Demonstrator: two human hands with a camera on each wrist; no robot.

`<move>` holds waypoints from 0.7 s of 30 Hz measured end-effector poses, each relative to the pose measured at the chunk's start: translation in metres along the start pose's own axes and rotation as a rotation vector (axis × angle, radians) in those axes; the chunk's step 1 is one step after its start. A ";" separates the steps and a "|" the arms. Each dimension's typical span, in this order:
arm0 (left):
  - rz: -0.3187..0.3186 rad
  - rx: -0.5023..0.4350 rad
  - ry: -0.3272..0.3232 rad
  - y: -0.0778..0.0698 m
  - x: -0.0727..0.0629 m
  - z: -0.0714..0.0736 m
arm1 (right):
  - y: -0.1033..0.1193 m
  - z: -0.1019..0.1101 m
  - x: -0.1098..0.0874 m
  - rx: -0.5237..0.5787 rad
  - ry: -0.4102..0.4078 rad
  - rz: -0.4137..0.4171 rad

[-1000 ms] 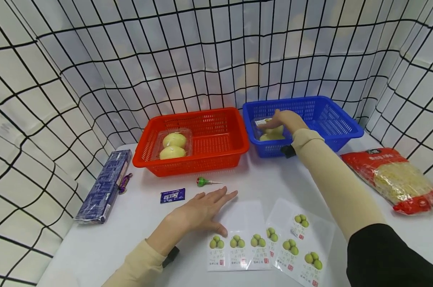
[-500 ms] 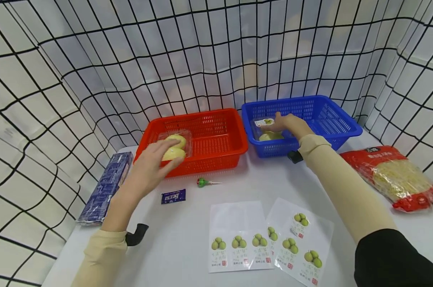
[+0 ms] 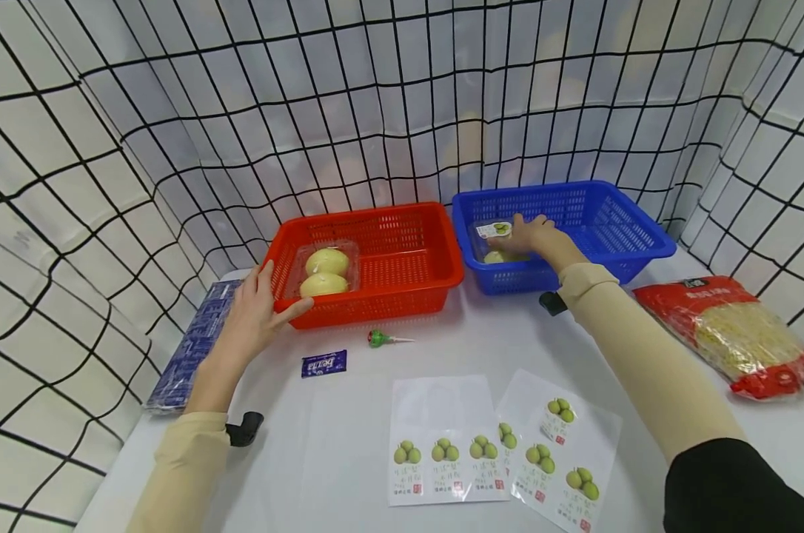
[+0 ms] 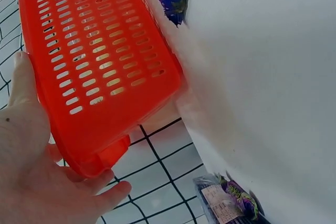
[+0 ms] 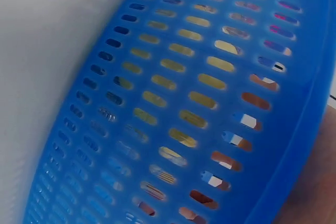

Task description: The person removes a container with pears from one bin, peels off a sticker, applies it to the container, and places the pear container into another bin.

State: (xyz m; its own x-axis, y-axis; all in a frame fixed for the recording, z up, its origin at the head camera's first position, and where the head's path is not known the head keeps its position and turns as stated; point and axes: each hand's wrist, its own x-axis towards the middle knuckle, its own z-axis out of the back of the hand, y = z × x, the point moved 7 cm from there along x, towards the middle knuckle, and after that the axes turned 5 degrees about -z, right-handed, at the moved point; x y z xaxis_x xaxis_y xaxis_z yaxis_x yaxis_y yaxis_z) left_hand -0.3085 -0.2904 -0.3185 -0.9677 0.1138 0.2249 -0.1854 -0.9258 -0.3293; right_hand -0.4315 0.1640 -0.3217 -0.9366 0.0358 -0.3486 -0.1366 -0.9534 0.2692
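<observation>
In the head view my left hand (image 3: 247, 318) is at the left end of the red basket (image 3: 402, 300). Its fingers lie fairly straight along that end, and the thumb reaches over the front rim. The left wrist view shows the thumb and fingertips at the rim of the red basket (image 4: 105, 124). Inside it sits a clear tray with two pale yellow round fruits (image 3: 325, 272). My right hand (image 3: 538, 235) reaches into the blue basket (image 3: 508, 279), over a clear pack of similar fruit (image 3: 502, 257) bearing a white label (image 3: 493, 229). The basket wall (image 5: 173, 93) hides most of its fingers.
Printed label sheets (image 3: 449, 437) lie at the front, overlapping. A small blue wrapped snack (image 3: 324, 364) and a green lollipop (image 3: 378, 339) lie before the red basket. A blue package (image 3: 195, 348) lies left, a red bag (image 3: 735, 333) right. Black netting (image 3: 389, 111) surrounds the table.
My left hand has moved from above the label sheets, up and left, to the red basket's left end. My right hand stays in the blue basket, shifted slightly right, with more of the label showing.
</observation>
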 end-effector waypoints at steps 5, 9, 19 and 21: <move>0.001 -0.004 0.020 -0.001 0.000 -0.001 | 0.000 -0.002 0.001 -0.020 -0.052 0.026; 0.029 -0.006 0.065 0.003 0.000 -0.003 | 0.003 -0.002 0.001 -0.029 -0.107 0.049; 0.040 -0.010 0.089 0.007 0.001 -0.010 | 0.025 0.012 -0.014 -0.153 -0.378 0.012; 0.038 -0.011 0.088 0.007 -0.001 -0.009 | 0.046 0.016 -0.021 -0.209 -0.501 0.047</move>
State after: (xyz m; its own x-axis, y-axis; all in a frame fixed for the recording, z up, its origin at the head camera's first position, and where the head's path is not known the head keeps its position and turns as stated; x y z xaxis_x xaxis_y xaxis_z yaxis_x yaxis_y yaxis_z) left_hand -0.3108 -0.2932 -0.3295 -0.9852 0.1107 0.1306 -0.1499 -0.9262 -0.3458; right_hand -0.4231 0.1245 -0.2874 -0.9862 0.0813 0.1442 -0.0716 -0.9949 0.0717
